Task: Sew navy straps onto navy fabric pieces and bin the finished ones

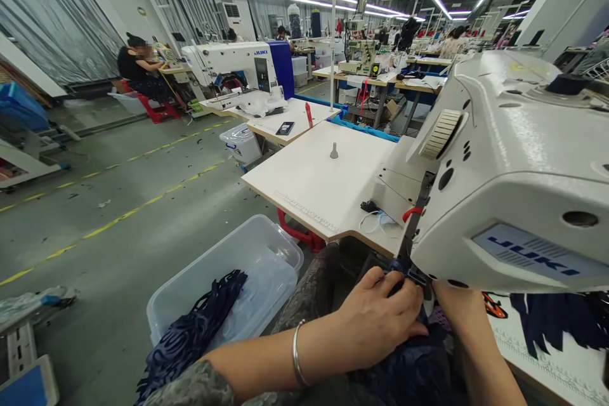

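My left hand (383,307), with a silver bangle at the wrist, is closed on dark navy fabric (404,371), its fingers curled right beside the needle area of a white JUKI sewing machine (528,165). The fabric hangs in folds below that hand, over my lap. My right hand (450,298) reaches in under the machine head; only the wrist and forearm show, and the fingers are hidden behind the machine. A dark upright metal part (413,228) with a red band stands just above my left fingers.
A clear plastic bin (273,266) with navy strips (200,320) stands on the floor to the left. More navy pieces (561,320) and orange-handled scissors (495,306) lie at right. Beyond the white table (304,177) are a phone (285,128), another machine (228,70) and a seated person (137,70).
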Tool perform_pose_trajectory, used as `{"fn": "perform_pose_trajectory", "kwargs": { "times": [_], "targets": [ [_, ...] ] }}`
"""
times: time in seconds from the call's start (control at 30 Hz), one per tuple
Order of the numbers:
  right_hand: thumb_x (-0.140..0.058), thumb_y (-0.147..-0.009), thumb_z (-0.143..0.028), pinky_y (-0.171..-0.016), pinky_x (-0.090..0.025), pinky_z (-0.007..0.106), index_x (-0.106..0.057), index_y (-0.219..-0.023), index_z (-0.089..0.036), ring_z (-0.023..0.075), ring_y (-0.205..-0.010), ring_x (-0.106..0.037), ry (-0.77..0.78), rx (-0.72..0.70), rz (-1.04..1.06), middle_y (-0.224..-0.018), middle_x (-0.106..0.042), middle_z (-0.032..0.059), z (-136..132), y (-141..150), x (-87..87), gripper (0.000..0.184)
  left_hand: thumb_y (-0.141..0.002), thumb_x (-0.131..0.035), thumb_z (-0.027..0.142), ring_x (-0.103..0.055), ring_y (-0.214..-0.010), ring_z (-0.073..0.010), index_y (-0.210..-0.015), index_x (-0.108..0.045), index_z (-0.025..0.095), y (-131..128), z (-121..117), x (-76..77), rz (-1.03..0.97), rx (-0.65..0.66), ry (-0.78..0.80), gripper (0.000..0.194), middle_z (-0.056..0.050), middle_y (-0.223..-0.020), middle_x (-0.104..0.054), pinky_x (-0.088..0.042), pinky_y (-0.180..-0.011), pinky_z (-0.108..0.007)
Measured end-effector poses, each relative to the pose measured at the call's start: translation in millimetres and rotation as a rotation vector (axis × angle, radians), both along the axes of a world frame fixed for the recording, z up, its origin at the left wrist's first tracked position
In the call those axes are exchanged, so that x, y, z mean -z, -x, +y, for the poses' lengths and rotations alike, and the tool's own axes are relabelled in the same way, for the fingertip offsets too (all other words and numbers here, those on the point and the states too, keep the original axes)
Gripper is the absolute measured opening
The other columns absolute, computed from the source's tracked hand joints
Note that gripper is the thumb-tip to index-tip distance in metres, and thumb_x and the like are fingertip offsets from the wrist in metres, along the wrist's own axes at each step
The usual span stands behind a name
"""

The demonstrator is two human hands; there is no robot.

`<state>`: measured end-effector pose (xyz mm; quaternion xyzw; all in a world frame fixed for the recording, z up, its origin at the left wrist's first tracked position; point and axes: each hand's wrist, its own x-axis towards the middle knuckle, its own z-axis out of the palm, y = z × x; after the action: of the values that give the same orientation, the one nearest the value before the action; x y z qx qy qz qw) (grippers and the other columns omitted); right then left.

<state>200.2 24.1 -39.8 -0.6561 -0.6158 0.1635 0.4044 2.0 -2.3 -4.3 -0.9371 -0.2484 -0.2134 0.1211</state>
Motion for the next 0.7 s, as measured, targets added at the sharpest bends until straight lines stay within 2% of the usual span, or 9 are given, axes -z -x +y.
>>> {"fn": "perform_pose_trajectory", "kwargs": {
  "times": [0.17, 0.27, 0.5, 0.7],
  "targets": [
    [-0.055, -0.075, -0.035, -0.089, -0.048, 0.048, -0.068, -0.106, -0.027, 0.0344, -0.106, -0.061, -0.041, 0.006, 0.026, -0.101, -0.073, 0.0092, -1.1, -5.5, 4.6, 0.035, -0.102, -0.040, 0.042, -0.051, -0.112, -0.0209, -0.128, -0.055, 0.013, 0.3, -1.0, 3.7, 0.001, 0.008, -0.014, 0.042, -0.009, -0.122, -0.056, -0.035, -0.089, -0.034],
    [-0.054, -0.075, -0.036, -0.090, -0.048, 0.048, -0.067, -0.107, -0.027, 0.0330, -0.107, -0.061, -0.055, 0.021, 0.033, -0.100, -0.074, 0.0081, -4.1, -6.2, 6.4, 0.036, -0.102, -0.040, 0.040, -0.050, -0.114, -0.0214, -0.128, -0.055, 0.011, -0.4, -1.1, 5.8, -0.021, 0.018, -0.013, 0.041, -0.009, -0.123, -0.056, -0.035, -0.090, -0.035],
    [-0.055, -0.075, -0.033, -0.090, -0.047, 0.050, -0.071, -0.096, -0.024, 0.0363, -0.105, -0.061, -0.038, 0.047, 0.030, -0.090, -0.074, 0.0122, -3.4, -1.1, 5.6, 0.028, -0.103, -0.037, 0.041, -0.050, -0.113, -0.0211, -0.124, -0.057, 0.011, -7.1, -0.9, 8.0, -0.052, 0.006, 0.024, 0.042, -0.007, -0.121, -0.057, -0.034, -0.090, -0.034],
    [-0.055, -0.074, -0.038, -0.088, -0.049, 0.049, -0.069, -0.101, -0.024, 0.0366, -0.108, -0.059, -0.057, 0.057, 0.018, -0.095, -0.074, 0.0121, 1.3, 0.6, 2.9, 0.034, -0.101, -0.040, 0.045, -0.051, -0.113, -0.0215, -0.123, -0.058, 0.012, -11.3, -1.1, 8.0, -0.023, -0.017, 0.009, 0.043, -0.010, -0.122, -0.056, -0.033, -0.092, -0.033]
  ]
}}
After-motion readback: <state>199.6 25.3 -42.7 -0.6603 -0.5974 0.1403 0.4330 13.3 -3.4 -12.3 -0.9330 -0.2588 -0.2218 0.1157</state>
